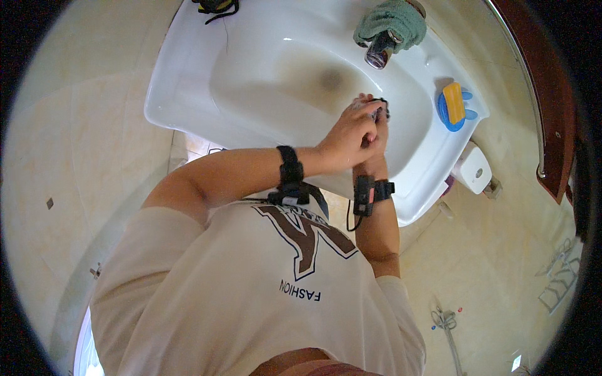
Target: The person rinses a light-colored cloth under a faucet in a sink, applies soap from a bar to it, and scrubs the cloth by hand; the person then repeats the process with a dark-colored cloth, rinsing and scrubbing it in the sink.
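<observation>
Over the white washbasin [263, 117], my left hand [349, 129] and my right hand [382, 131] are pressed together. The left one lies across the right and hides much of it. A small black object [386, 109] shows between them near the fingertips; it is too covered and blurred to name. Whitish suds appear on the fingers. Just beyond my hands is the chrome faucet [376, 55], with a green towel [392, 23] draped over its body. Black straps with small devices sit on both wrists.
A yellow-orange bar of soap [454, 102] rests on a blue soap dish [442, 113] on the right rim. At the far left rim lies a black and yellow item [214, 5] with a cord. A white box-like dispenser [473, 168] is beside the basin. A dark wooden frame [548, 94] edges the upper right.
</observation>
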Tool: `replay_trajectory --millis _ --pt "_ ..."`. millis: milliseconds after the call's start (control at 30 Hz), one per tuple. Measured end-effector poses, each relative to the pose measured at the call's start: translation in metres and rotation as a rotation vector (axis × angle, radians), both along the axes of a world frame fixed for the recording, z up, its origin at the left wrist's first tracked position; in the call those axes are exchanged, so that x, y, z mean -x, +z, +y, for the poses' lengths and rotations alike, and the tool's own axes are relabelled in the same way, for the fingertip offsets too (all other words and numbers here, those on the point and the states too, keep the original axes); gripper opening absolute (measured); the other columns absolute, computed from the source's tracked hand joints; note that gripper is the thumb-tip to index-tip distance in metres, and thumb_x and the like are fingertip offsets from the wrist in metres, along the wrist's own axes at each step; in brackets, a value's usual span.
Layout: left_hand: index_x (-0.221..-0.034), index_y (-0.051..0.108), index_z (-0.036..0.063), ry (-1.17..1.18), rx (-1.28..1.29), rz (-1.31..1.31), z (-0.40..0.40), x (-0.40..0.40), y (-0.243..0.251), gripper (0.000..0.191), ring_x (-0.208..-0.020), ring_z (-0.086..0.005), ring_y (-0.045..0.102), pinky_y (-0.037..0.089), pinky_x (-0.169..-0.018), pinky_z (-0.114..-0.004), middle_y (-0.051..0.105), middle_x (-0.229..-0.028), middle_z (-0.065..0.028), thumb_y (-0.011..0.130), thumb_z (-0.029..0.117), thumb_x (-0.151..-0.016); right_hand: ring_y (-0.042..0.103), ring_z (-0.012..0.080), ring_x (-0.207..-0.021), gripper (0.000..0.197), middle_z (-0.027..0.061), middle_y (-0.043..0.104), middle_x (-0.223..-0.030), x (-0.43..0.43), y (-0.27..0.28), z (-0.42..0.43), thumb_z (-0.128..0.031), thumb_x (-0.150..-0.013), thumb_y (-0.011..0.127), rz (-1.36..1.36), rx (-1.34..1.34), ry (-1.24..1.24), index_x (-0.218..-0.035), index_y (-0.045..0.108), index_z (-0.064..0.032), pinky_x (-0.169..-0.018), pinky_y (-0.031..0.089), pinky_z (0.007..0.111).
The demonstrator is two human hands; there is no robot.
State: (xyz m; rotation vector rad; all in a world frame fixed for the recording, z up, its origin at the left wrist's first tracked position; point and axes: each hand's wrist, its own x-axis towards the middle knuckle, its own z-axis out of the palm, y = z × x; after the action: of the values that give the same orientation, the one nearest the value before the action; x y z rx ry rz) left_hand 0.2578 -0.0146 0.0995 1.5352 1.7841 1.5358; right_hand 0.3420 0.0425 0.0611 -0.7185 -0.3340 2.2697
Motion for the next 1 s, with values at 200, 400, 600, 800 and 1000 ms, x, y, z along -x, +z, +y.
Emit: replay_trajectory --millis 200,400,600,800,1000 --pt "-0.114 0.052 0.0027 0.076 0.388 -0.491 0.033 0.044 -0.020 0.035 -0.112 -0.0316 0.055 0.042 -0.097 -0.038 0.057 -0.122 -0.0155 0.055 0.001 -0.079 0.053 0.0227 -0.114 0.041 0.0088 0.055 -0.123 0.034 0.030 -0.022 -0.038 -0.098 0.041 -0.170 0.249 -0.076 -0.123 0.050 -0.0065 -0.099 0.044 0.037" --pt "-0.113 0.054 0.0025 -0.068 0.142 -0.360 0.007 0.009 0.001 0.032 -0.119 -0.0327 0.050 0.037 -0.103 -0.038 0.055 -0.124 -0.0168 0.055 0.004 -0.081 0.055 0.0233 -0.106 0.031 0.0091 0.057 -0.113 0.004 0.004 0.005 -0.028 -0.098 0.046 -0.074 0.085 -0.057 -0.121 0.050 -0.0083 -0.094 0.047 0.037" --pt "-0.094 0.053 0.0019 0.096 0.336 -0.419 0.019 0.043 -0.020 0.015 -0.103 -0.0331 0.058 0.046 -0.086 -0.039 0.059 -0.115 -0.0186 0.059 0.011 -0.084 0.055 0.0205 -0.108 0.032 0.0099 0.055 -0.118 0.040 0.056 -0.018 -0.030 -0.099 0.044 -0.164 0.122 -0.006 -0.120 0.049 -0.0063 -0.097 0.045 0.035" --pt "-0.089 0.055 0.0025 -0.027 0.139 -0.165 0.022 0.021 -0.012 0.017 -0.097 -0.0346 0.056 0.045 -0.087 -0.041 0.061 -0.105 -0.0164 0.064 0.007 -0.075 0.051 0.0205 -0.115 0.038 0.0104 0.052 -0.127 0.014 0.012 -0.012 -0.025 -0.099 0.042 -0.478 -0.450 0.062 -0.132 0.042 -0.0052 -0.100 0.043 0.035" --pt "-0.086 0.055 0.0025 0.029 0.384 -0.438 0.013 0.027 0.005 0.019 -0.097 -0.0296 0.058 0.045 -0.084 -0.038 0.060 -0.107 -0.0188 0.066 0.018 -0.081 0.048 0.0255 -0.120 0.044 0.0083 0.045 -0.135 0.022 0.038 -0.005 -0.025 -0.100 0.039 -0.212 -0.020 0.048 -0.141 0.034 -0.0096 -0.104 0.039 0.039"
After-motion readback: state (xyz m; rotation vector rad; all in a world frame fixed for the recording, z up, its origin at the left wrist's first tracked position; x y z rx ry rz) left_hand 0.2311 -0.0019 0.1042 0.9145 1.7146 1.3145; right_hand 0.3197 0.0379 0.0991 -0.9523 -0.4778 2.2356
